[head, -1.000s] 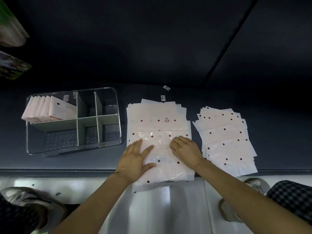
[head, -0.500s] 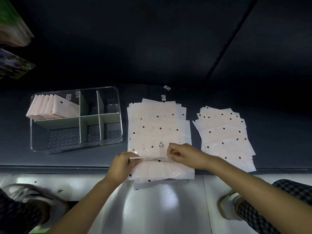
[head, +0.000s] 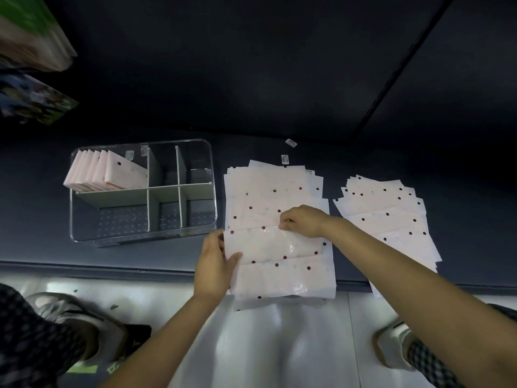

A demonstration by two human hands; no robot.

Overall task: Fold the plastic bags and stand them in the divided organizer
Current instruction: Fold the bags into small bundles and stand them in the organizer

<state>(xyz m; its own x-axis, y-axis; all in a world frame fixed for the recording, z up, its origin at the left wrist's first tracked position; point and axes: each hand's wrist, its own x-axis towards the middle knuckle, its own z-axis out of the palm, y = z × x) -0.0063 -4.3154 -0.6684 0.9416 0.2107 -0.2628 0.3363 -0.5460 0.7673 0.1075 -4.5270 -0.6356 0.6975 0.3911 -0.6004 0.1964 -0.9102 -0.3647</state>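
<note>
A pale pink dotted plastic bag, folded into a strip, lies on top of the middle stack of bags. My left hand grips its left end, thumb on top. My right hand pinches the strip's upper edge near its right side. The clear divided organizer stands to the left, with several folded bags upright in its back left compartment.
A second stack of dotted bags lies to the right on the dark shelf. Two small labels lie behind the middle stack. The shelf's front edge runs below the organizer, my feet on the pale floor beneath. Packaged goods hang at upper left.
The top bag went from flat under both palms to folded. Its fold edge has been carried away from me, and my left hand moved to grip the strip's left end.
</note>
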